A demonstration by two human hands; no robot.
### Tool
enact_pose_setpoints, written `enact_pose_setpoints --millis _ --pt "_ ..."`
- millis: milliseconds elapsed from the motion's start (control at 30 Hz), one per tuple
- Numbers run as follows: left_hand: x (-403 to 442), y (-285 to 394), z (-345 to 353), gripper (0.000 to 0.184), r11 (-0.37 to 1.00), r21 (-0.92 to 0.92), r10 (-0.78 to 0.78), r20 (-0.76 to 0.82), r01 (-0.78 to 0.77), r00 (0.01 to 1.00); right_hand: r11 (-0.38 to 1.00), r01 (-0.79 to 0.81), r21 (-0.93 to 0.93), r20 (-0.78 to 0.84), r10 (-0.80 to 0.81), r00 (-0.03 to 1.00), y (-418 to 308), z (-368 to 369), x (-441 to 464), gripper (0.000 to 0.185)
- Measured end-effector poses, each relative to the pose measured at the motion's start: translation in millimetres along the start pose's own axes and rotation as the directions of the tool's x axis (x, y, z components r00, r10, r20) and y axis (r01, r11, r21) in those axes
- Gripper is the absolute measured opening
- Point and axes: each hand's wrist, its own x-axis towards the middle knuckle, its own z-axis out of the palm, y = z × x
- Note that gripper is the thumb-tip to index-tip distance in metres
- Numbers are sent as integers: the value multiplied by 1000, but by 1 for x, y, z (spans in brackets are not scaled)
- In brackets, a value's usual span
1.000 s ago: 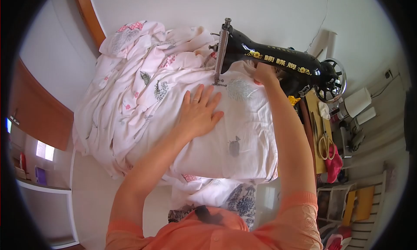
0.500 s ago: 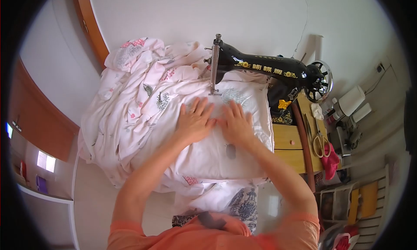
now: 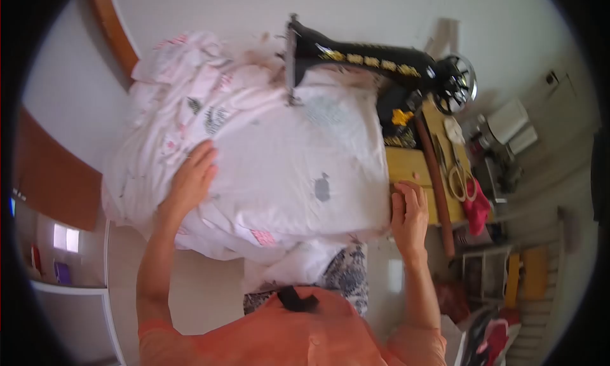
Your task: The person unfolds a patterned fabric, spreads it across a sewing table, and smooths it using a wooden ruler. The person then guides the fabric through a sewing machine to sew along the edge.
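Observation:
Pale fabric with pink and grey prints (image 3: 279, 156) is spread under the needle end of a black sewing machine (image 3: 368, 58) and bunched up at the left. On the left part of the fabric rests my left hand (image 3: 194, 178), fingers stretched and slightly blurred. My right hand (image 3: 410, 216) is at the fabric's right edge, over the wooden table top, with its fingers curved; whether they pinch the edge is not clear.
Large scissors (image 3: 457, 178) and a pink cloth (image 3: 476, 210) lie at the right beside a brown rod (image 3: 435, 182). A white roll-like object stands farther right. A rack with several items is at the lower right.
Both hands have moved apart from the middle of the fabric, the left one leftward, the right one to the right edge. The fabric lies flatter, and the camera view has shifted.

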Motion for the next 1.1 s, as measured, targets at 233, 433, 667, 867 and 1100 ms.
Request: enact_pose_setpoints --millis 233,433,667,867,1100 --pt "-57 91 -14 27 996 40 -69 -279 83 958 952 -285 110 -76 294 953 -27 -18 -71 10" --pt "-106 68 12 23 915 -85 -383 -487 394 785 949 -279 144 -173 302 938 -24 -5 -75 12" --pt "-114 66 21 27 869 -233 -494 -421 436 761 940 -312 137 -184 334 925 -24 13 -77 17" --pt "-95 61 20 25 954 -20 -273 -472 300 838 912 -370 178 -195 401 895 -25 22 -77 16" --pt "-89 60 23 15 945 -69 -312 -472 319 824 869 -409 279 -180 466 866 -31 26 -77 12"
